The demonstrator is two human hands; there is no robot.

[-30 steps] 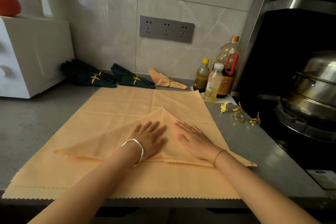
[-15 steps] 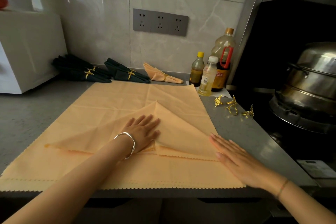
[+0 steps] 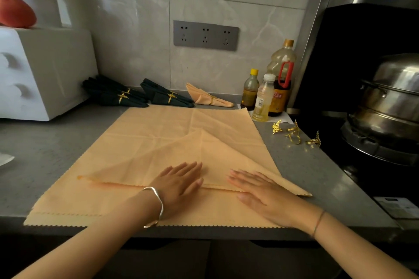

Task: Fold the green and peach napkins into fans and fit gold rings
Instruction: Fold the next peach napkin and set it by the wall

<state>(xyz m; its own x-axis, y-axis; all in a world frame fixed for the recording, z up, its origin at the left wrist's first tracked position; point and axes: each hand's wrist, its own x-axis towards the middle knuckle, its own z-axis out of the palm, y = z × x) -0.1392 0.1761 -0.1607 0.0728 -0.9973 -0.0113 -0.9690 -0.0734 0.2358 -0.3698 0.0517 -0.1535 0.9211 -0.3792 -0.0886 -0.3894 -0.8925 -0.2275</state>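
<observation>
R hand (image 3: 260, 190) is coming back in from the right edge of the cloth, where it was half a sec ago, & is now lying flat on the folded peach triangle (image 3: 222, 154), lower centre-right of the frame. L hand (image 3: 179, 182) is staying put, pressing the same fold just left of it. Prob. meaning: a smoothing sweep along the triangle's long edge is finishing, so the diagonal crease is getting set and the fan pleating isn't started yet. Both hands are lying wide, palms down, fingers straight & a bit spread, holding nothing, fingertips angling toward each other, up-frame. The triangle is sitting on a spread peach napkin (image 3: 158, 124) that is filling the middle of the frame on the counter (image 3: 45, 154). Loose gold rings (image 3: 294, 135) are waiting at mid-right, well apart from the hands. Finished pieces w/ rings are lying along the wall, upper centre: green fans (image 3: 167, 96) & one peach fan (image 3: 208, 98).
</observation>
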